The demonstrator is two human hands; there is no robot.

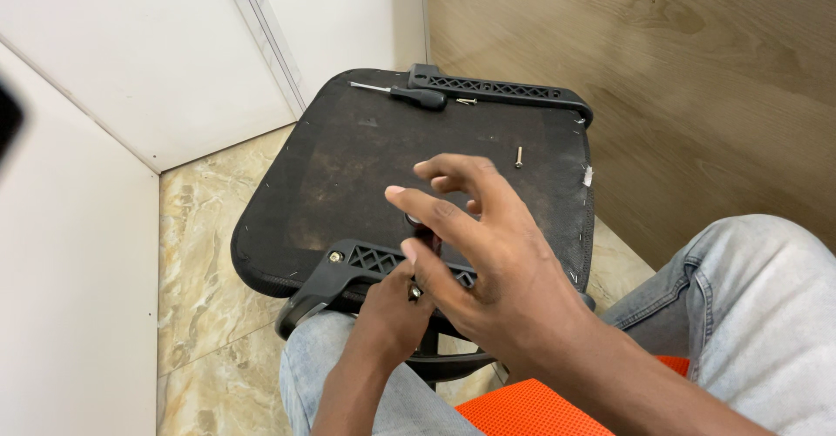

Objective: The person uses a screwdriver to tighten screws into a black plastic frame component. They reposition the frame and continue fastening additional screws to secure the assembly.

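Evidently stiff, light plastic — armrest bracket (366, 266) at the seat base's (348, 166) near edge, left hand (392, 314) pinching its bolt (415, 292), right hand (488, 262) spread wide.

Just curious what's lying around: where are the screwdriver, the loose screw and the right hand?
screwdriver (418, 96), head view, black handle.
loose screw (518, 156), head view, mid-shaft.
right hand (488, 262), head view, back of hand.

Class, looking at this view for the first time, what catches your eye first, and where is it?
The right hand, fingers spread, fills the centre above an upturned black chair seat on the person's lap. The left hand sits by the near armrest bracket. A screwdriver lies at the far edge, a loose screw nearby.
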